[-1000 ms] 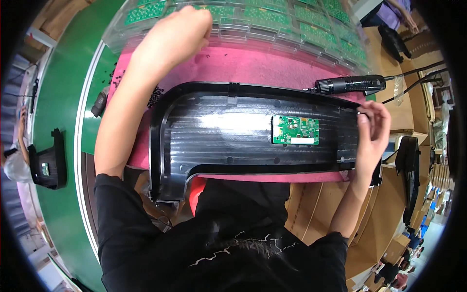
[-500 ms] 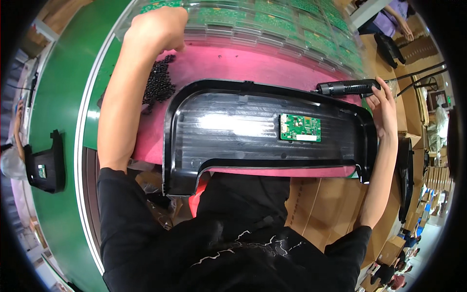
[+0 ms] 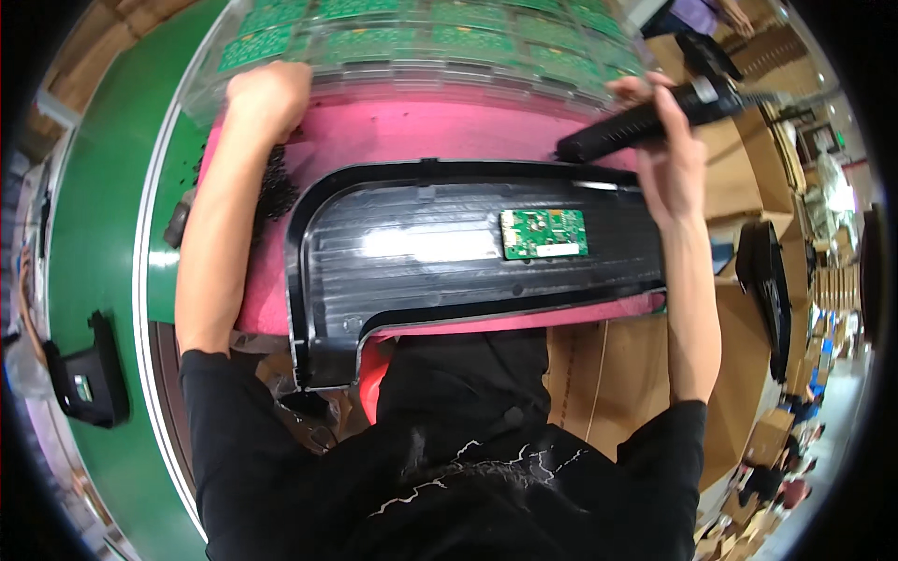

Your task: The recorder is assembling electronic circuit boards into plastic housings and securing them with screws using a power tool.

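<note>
A black plastic housing [image 3: 440, 280] lies open side up in front of me, curved like a shallow tray. On its floor, right of the middle, sits a green circuit board [image 3: 544, 234]. My right hand [image 3: 669, 154] is wrapped round a black electric screwdriver [image 3: 636, 126], held above the housing's far right edge with its tip pointing left; both are smeared by motion. Beyond the housing's far left corner, my left hand [image 3: 271, 98] has its fingers curled in, close to a heap of small black screws [image 3: 276, 187]. Its fingertips are hidden, so what they hold does not show.
Clear plastic trays of green circuit boards [image 3: 468, 39] stand along the far side of the pink mat [image 3: 430, 122]. Cardboard boxes [image 3: 730, 178] are at the right. Across the green table [image 3: 98, 224], a similar black housing [image 3: 89, 374] lies near another person's arm.
My right hand has closed round the screwdriver and lifted it, swinging it left over the housing's edge. My left hand has come nearer the screws. The whole view has shifted somewhat.
</note>
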A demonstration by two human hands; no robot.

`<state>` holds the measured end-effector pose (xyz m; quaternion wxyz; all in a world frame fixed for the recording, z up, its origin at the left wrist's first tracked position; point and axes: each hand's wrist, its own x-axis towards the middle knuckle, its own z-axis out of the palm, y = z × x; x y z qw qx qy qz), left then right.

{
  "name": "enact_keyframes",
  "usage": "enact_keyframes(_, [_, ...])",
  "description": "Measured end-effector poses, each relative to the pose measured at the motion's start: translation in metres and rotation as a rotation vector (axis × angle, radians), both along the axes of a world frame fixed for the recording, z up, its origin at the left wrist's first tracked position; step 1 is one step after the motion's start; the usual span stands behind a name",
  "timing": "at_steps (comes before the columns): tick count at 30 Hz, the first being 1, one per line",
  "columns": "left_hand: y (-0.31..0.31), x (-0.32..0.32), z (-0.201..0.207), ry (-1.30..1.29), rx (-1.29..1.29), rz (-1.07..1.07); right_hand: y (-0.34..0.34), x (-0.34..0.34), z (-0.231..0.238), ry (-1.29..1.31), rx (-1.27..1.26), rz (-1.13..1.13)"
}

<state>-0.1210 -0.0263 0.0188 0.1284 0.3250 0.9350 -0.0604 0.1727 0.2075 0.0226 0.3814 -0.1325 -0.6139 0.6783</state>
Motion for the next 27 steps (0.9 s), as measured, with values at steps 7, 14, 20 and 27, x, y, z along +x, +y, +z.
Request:
enact_keyframes(7, [-0.025, -0.007, 0.015, 0.132, 0.274, -0.313, -0.024, 0.003, 0.017, 0.368, -0.077, 0.122])
enact_keyframes(14, [-0.006, 0.095, 0.037, -0.433, 1.031, -0.812, -0.076, 0.019, 0.049, 0.618, -0.238, 0.268])
enact_keyframes(20, [0.014, 0.115, 0.019, -0.65, 1.043, -0.957, -0.09, 0.034, 0.063, 0.597, -0.112, 0.357])
enact_keyframes(27, [0.022, 0.119, 0.006, -0.665, 0.921, -0.985, -0.103, 0.031, 0.065, 0.655, -0.001, 0.252])
